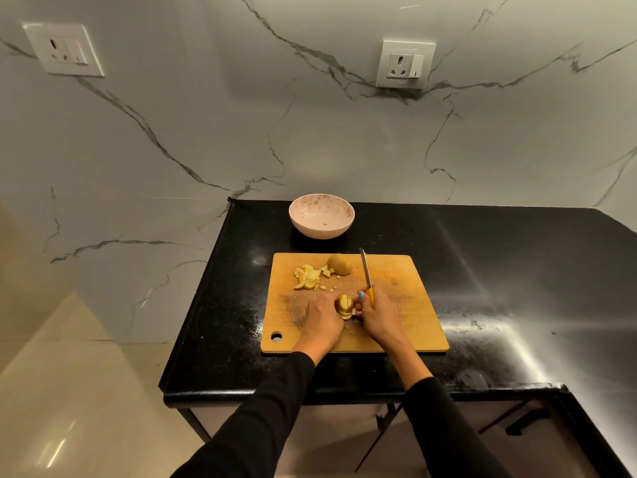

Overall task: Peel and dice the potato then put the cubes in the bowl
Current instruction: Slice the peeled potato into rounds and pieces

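step in hand, as judged: dicing potato piece (345,307) on cutting board (406,298). advisable: flat face down, left fingertips tucked back, blade dropped straight in even cuts. left hand (322,317) curled around the piece, gripping from the left. right hand (377,313) closed round yellow handle of knife (366,272), blade lifted, pointing away toward the wall; fingertips also touching the piece. cut cubes (308,277) heaped far-left on board; another potato chunk (339,264) beside them. bowl (321,215) beyond board, apparently no cubes inside.
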